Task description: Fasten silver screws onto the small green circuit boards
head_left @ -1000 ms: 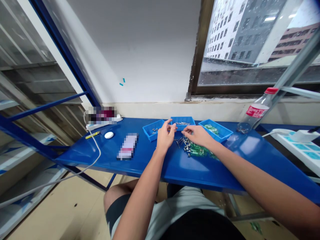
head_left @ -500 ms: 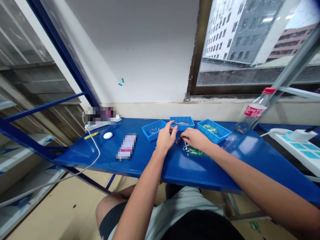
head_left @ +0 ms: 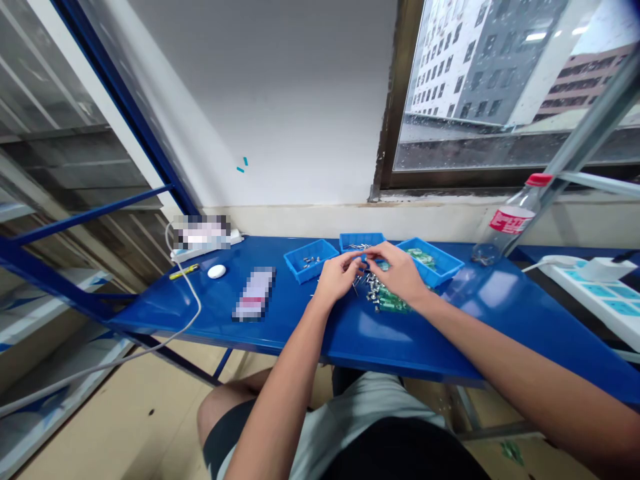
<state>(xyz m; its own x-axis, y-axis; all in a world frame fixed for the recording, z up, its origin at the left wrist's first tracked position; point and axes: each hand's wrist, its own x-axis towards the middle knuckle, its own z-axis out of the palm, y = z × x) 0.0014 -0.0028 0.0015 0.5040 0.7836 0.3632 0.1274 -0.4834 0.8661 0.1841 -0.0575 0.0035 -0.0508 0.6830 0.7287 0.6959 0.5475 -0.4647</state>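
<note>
Head view: left hand (head_left: 339,277) and right hand (head_left: 399,272) together, fingertips meeting above the tabletop (head_left: 290,323).
Cannot tell whether they pinch anything; metal pieces (head_left: 374,291) and green pieces (head_left: 393,302) lie below, between blue trays (head_left: 309,273) near the back edge and the front edge.

Can't tell if left hand (head_left: 338,279) or right hand (head_left: 399,272) holds anything. Phone (head_left: 255,293) pixelated; window (head_left: 480,137) cut off at top.

Workshop, blue workbench (head_left: 295,320), parts trays (head_left: 305,274), loose hardware (head_left: 375,291)
</note>
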